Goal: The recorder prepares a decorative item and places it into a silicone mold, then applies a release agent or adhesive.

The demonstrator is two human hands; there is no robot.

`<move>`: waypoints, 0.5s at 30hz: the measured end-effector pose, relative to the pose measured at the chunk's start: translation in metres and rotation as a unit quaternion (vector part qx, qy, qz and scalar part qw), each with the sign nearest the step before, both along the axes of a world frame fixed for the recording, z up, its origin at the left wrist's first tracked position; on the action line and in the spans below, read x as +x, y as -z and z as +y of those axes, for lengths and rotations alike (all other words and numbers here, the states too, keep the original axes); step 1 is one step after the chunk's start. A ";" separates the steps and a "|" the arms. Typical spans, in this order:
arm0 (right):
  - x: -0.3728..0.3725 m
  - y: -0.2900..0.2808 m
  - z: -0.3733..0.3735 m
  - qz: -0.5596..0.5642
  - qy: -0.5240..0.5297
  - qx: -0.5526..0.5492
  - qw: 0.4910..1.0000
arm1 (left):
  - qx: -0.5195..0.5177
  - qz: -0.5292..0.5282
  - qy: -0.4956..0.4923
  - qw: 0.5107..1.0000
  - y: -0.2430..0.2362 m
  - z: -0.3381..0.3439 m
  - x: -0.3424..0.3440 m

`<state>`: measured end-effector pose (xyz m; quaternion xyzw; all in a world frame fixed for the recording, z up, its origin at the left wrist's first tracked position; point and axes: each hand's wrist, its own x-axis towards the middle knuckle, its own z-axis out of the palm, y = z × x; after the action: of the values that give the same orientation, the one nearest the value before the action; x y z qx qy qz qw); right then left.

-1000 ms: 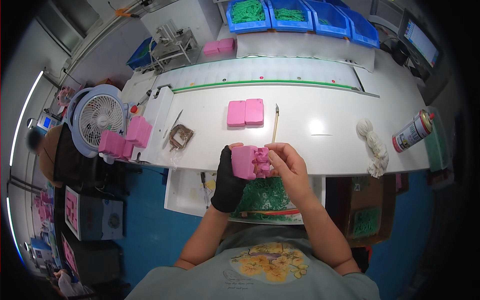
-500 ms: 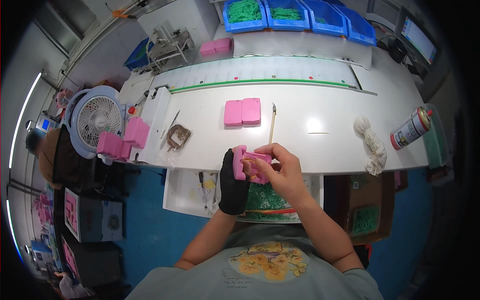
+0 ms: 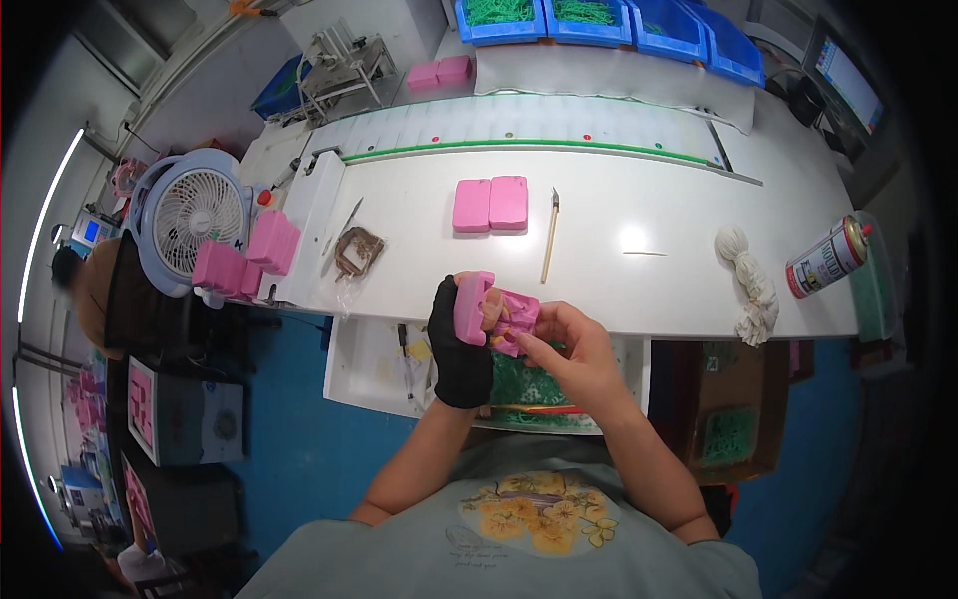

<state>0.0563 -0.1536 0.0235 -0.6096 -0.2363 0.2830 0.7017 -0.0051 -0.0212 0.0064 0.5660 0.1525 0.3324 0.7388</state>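
Observation:
Above the front edge of the bench I hold a pink rubbery mold (image 3: pixel 514 314), its hollowed inner side facing up. My left hand (image 3: pixel 463 344), in a black glove with bare fingertips, is closed around its left part, the thumb pressing inside the hollow. My bare right hand (image 3: pixel 571 349) pinches the mold's right edge between thumb and fingers. Whether a small piece sits between those fingertips is too fine to make out. On the bench beyond lies a pair of pink mold blocks (image 3: pixel 490 205), side by side. To their right rests a wooden-handled craft knife (image 3: pixel 551 240).
Below my hands an open drawer (image 3: pixel 374 364) holds green bits and pens. A fan (image 3: pixel 200 220) and stacked pink molds (image 3: pixel 271 243) stand left. A brown lump (image 3: pixel 357 252) lies nearer. Rightward are knotted white cord (image 3: pixel 746 285) and a spray can (image 3: pixel 826 258); blue bins (image 3: pixel 589 25) line the back.
The mold has tilted and spread wider, showing more of its inside. My right hand has shifted slightly right and down to its edge. The whole view has moved a little.

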 end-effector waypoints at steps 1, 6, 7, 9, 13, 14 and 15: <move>0.001 0.001 -0.003 0.001 0.000 0.002 1.000 | 0.008 0.006 0.001 1.000 -0.003 -0.002 0.001; 0.004 0.001 -0.002 -0.004 -0.012 0.006 1.000 | 0.037 0.002 -0.005 0.999 -0.001 -0.002 0.001; 0.003 0.000 0.000 -0.006 -0.012 0.006 1.000 | 0.024 -0.011 -0.001 1.000 0.002 -0.001 0.001; -0.001 -0.004 0.006 0.060 0.014 0.049 0.997 | 0.012 -0.025 0.002 1.000 0.003 -0.001 0.002; 0.001 -0.016 0.010 0.079 0.042 0.017 0.996 | 0.093 0.060 -0.042 0.993 0.005 -0.008 0.001; 0.002 -0.015 0.010 0.024 0.035 -0.030 0.999 | 0.105 0.067 -0.050 0.991 0.007 -0.010 -0.001; 0.003 -0.014 0.010 -0.032 0.028 -0.078 0.996 | 0.106 0.067 -0.049 0.991 0.010 -0.010 -0.001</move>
<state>0.0596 -0.1439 0.0378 -0.6775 -0.2189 0.2612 0.6518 -0.0061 -0.0312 -0.0032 0.6540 0.1925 0.3438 0.6457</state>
